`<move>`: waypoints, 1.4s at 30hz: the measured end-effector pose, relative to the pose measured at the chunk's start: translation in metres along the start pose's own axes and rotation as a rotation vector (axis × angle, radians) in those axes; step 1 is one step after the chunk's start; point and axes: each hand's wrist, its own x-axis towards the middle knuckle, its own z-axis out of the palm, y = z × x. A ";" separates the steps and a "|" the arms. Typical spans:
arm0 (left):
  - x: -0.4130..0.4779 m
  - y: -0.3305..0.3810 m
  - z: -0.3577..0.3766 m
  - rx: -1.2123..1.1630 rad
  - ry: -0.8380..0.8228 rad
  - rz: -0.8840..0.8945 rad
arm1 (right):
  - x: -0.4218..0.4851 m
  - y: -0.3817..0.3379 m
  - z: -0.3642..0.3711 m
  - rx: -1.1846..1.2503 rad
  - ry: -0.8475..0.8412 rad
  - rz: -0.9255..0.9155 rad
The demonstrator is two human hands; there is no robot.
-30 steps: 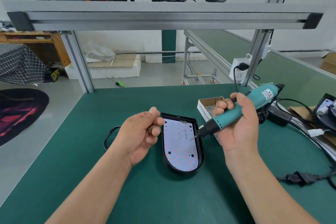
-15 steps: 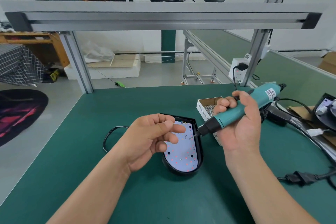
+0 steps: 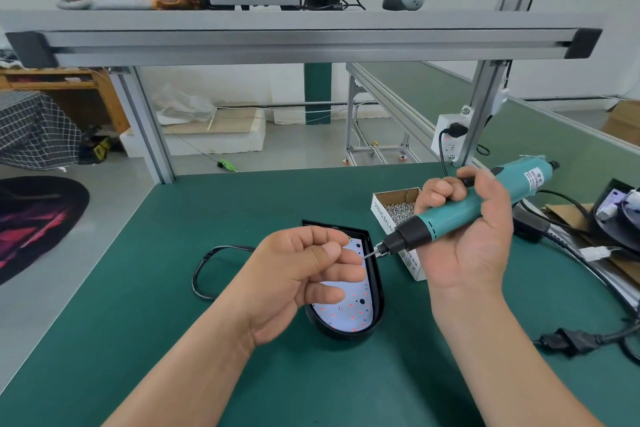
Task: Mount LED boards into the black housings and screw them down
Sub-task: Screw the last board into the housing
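Light-assembly workshop. Indicators: green-matted counter (image 3: pixel 242 211); aluminium-profile shelf (image 3: pixel 304 42) above the counter; power socket (image 3: pixel 448 135) at the counter's far right post; screw box (image 3: pixel 382 217) on the counter; conveyor line (image 3: pixel 426 87) beyond the counter.

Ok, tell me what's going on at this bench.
An LED board lies in a black housing on the green bench. A person's right hand grips a teal electric screwdriver, its bit aimed at the left hand, whose fingertips are above the board. That hand seems to pinch something there, too small to make out. An open box of screws stands beside the housing.
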 end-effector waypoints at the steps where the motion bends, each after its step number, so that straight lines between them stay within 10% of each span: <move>1: 0.000 0.000 0.001 0.003 0.006 -0.001 | 0.000 -0.002 0.001 0.011 0.000 -0.004; 42: -0.004 -0.002 0.021 -0.041 0.109 -0.002 | -0.009 -0.001 0.008 -0.141 -0.139 -0.037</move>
